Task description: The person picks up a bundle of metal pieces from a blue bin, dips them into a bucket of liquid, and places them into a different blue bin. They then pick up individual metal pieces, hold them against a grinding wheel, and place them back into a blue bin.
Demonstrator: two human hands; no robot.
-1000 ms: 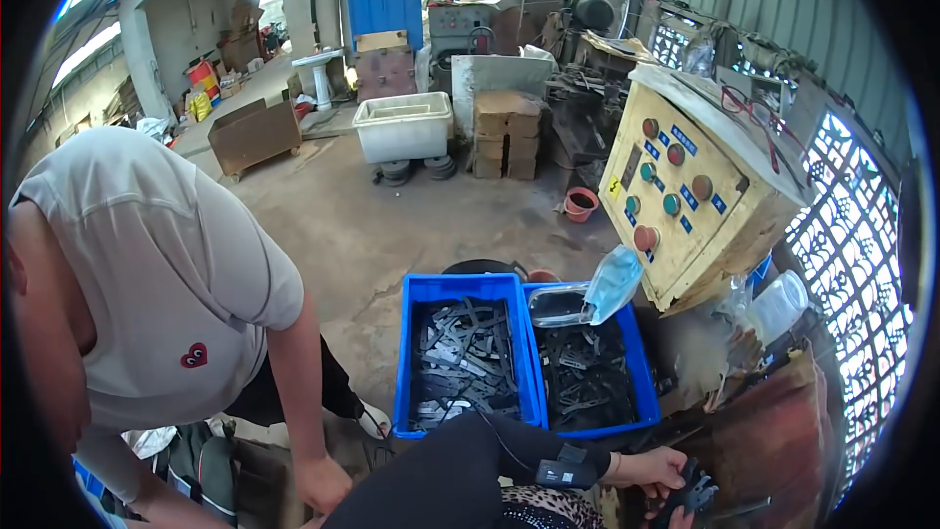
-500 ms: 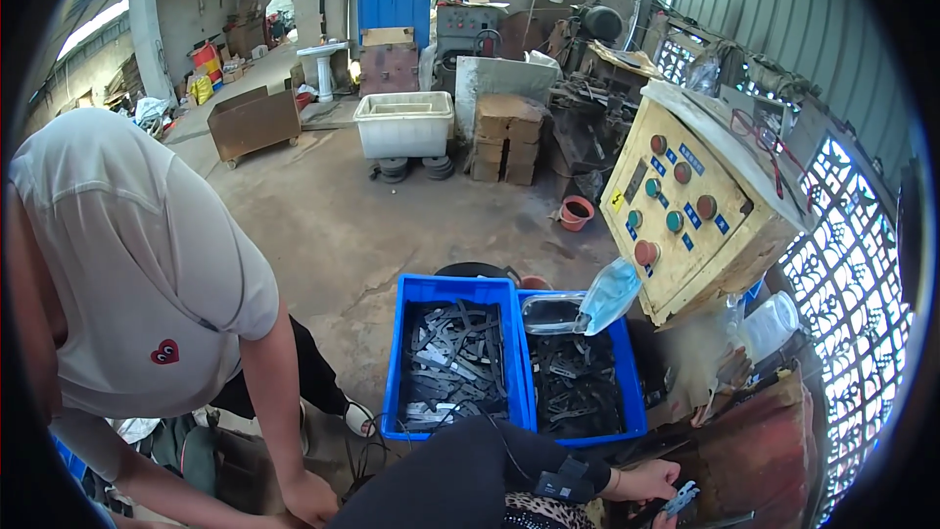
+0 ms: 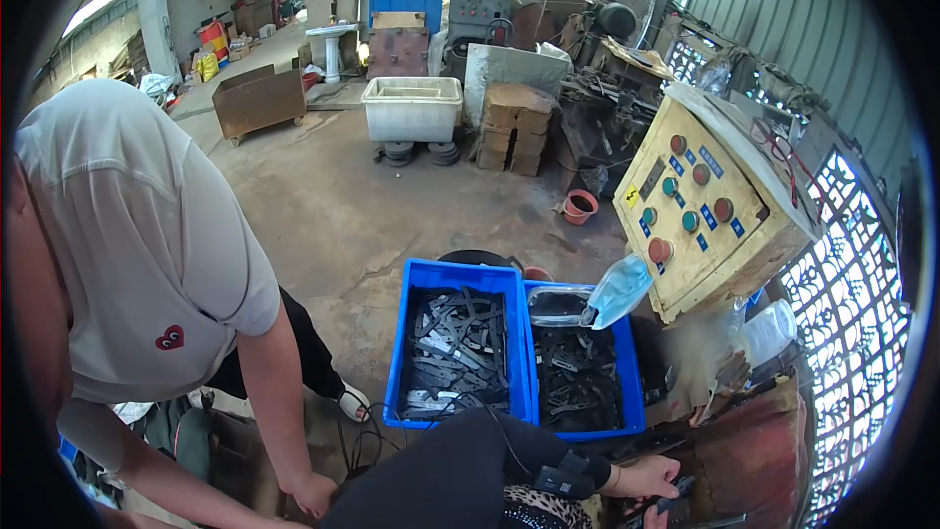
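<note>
Workpiece [image 3: 683, 485], small and dark, is held low at the lower edge, where it can presumably be worked from both sides. It appears to be pinched by the right grip [image 3: 655, 517], partly cut off below; the left grip [image 3: 641, 478] is curled just above, and whether it is clamped on the piece cannot be told. Ahead and left of the grips, a left crate [image 3: 465, 268] and a right crate [image 3: 628, 372] are set side by side, probably for reach, with dark pieces [image 3: 458, 338] heaped inside. Beyond the right grip, a control box [image 3: 676, 284] is tilted, its buttons [image 3: 724, 209] likely turned for pressing. Farther left, a co-worker [image 3: 157, 264] is bent forward.
</note>
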